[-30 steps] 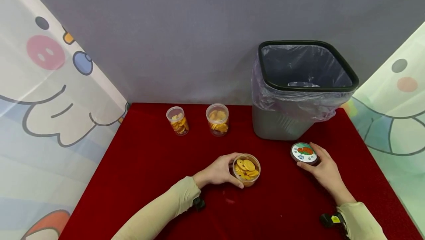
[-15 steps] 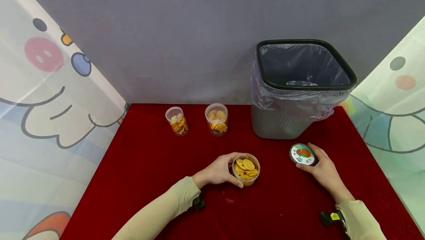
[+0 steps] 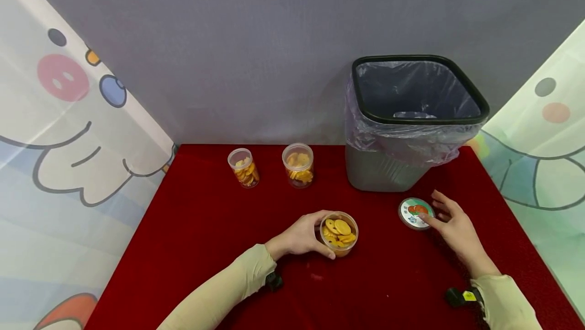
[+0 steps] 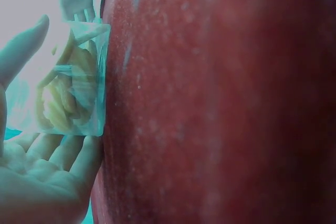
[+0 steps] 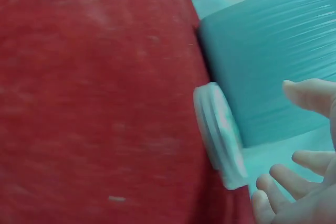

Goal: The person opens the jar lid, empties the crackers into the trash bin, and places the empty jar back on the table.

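Observation:
A clear plastic jar [image 3: 338,234] of round yellow biscuits stands lidless at the front middle of the table. My left hand [image 3: 302,233] grips its side, thumb in front and fingers behind; the left wrist view also shows the jar [image 4: 73,82] between thumb and fingers. To the right, a round lid [image 3: 413,213] with a tomato picture lies flat on the red cloth. Just above and beside it hovers my right hand [image 3: 457,226], fingers spread and holding nothing. In the right wrist view the lid [image 5: 218,135] sits apart from the fingers [image 5: 294,182].
Behind the lid stands a grey bin [image 3: 384,167] with a black rim and a purple liner. Two more clear jars of biscuits, a narrow one [image 3: 244,168] and a wider one [image 3: 299,166], stand at the back. A grey wall [image 3: 256,56] closes off the far side.
The right hand has let go of the lid, which now lies on the table, and has lifted slightly up and to the right. The left hand and its jar have stayed put.

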The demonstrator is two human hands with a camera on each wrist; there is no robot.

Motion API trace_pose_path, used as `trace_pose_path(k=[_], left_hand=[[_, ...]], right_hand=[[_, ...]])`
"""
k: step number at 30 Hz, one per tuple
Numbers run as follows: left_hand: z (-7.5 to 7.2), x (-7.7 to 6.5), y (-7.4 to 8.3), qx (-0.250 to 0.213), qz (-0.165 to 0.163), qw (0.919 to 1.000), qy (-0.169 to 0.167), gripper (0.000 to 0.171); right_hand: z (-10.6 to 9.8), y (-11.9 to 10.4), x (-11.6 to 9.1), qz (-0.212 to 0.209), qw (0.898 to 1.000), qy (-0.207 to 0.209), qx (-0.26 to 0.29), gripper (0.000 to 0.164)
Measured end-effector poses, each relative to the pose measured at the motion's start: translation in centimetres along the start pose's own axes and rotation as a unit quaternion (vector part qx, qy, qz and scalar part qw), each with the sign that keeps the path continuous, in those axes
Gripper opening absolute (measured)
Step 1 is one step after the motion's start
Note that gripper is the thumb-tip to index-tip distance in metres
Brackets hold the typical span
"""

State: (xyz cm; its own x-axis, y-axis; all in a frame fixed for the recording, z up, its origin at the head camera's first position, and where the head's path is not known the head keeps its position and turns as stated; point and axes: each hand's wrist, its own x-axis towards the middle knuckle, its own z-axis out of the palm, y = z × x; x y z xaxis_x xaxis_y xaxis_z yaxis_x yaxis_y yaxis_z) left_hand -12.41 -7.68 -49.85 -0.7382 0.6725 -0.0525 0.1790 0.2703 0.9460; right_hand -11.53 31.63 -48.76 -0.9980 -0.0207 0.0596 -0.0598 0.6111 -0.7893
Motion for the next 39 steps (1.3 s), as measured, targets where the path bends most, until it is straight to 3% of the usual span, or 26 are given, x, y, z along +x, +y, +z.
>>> trace_pose_path(k=[11, 16, 26, 39], left_hand=[[0.0, 0.0, 0.1, 0.005, 0.0, 1.0, -0.002, 0.087], [0.0, 0.1, 0.0, 0.006, 0.006, 1.0, -0.003, 0.087], [-0.1, -0.2, 0.1, 0.0, 0.004, 1.0, -0.003, 0.086], [0.2, -0.2, -0.2, 0.004, 0.008, 1.0, 0.002, 0.088]], right_hand=[[-4.7, -4.0, 1.1, -0.038, 0.995, 0.075, -0.054, 0.066], [-6.8, -6.4, 1.8, -0.055, 0.99, 0.121, -0.044, 0.064], [-8.7, -10.4, 3.7, -0.056, 0.978, 0.184, -0.082, 0.061], [-10.2, -13.1, 5.9, -0.081, 0.974, 0.156, -0.141, 0.073]])
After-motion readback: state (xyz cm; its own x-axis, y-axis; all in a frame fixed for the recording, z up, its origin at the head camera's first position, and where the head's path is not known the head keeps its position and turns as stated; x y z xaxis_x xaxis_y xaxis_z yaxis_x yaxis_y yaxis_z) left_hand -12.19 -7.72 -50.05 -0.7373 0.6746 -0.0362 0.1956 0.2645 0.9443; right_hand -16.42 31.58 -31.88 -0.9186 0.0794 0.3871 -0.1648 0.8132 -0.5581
